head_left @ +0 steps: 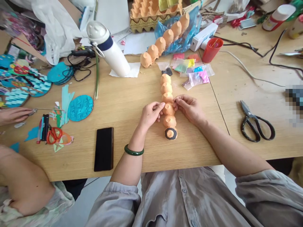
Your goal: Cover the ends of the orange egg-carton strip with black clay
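Observation:
A strip of orange egg-carton cups [169, 121] lies lengthwise before me, cups upward. Around the tip of its nearest cup is a black ring [175, 133]. My left hand [149, 116] is closed at the strip's left side, thumb and forefinger pressed against a middle cup. On the opposite side, my right hand [189, 107] pinches at the strip's right edge with curled fingers. Any small piece between the fingertips is hidden. Just beyond the strip's far end sits a small black packet [167, 71], beside small clear bags of coloured material [193, 71].
Black-handled scissors [255, 123] lie to the right, a phone [104, 149] to the left. Further back stand a white bottle [111, 50], a red cup [212, 50], another carton strip [161, 45] and egg trays [142, 23]. Another person's hand [15, 116] is at far left.

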A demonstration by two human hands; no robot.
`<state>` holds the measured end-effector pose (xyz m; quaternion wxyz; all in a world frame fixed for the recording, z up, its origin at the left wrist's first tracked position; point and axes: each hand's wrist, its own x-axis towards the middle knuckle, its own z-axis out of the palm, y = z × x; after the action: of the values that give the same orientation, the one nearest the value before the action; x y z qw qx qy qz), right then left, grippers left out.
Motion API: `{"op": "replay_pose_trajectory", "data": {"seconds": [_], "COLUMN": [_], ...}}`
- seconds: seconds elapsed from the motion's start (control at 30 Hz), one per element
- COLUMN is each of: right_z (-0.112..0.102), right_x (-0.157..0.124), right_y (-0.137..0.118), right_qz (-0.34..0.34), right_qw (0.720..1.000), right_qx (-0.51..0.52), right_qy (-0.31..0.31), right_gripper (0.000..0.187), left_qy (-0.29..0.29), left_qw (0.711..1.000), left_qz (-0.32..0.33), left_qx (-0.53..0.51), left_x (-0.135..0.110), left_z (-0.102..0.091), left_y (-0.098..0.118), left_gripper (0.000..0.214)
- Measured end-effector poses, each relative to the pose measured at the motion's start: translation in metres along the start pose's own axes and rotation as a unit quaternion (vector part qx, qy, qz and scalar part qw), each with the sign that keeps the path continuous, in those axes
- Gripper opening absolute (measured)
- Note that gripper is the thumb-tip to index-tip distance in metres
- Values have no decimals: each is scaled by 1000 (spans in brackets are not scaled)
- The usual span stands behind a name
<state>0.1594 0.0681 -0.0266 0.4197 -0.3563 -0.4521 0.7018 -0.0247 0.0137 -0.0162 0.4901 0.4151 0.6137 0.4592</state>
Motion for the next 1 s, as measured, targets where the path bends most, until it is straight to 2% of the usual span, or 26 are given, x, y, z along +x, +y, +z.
{"op": "replay_pose_trajectory", "data": {"seconds": [0.23,0.43,0.67,1.0], "right_z": [1,1,1,-3], "right_x": [-6,-8,-10,-8], "right_y": [-3,-6,-8,-1], "right_qz": [-13,-18,-30,-60], "right_qw": [999,997,997,993], "right_qx": [-49,-62,-72,-98], "right_qy": [-8,33,27,25], "right_gripper": [39,24,15,17], "left_qy": [31,20,31,13], "left_qw": [999,999,998,999], "left_qz": [-16,-32,-36,-20], "left_qx": [18,1,-34,37], "left_x": [1,-1,1,-1], "left_z": [1,-1,-3,1], "left_y": [-4,-7,-6,-8], "left_gripper": [37,31,23,17]}}
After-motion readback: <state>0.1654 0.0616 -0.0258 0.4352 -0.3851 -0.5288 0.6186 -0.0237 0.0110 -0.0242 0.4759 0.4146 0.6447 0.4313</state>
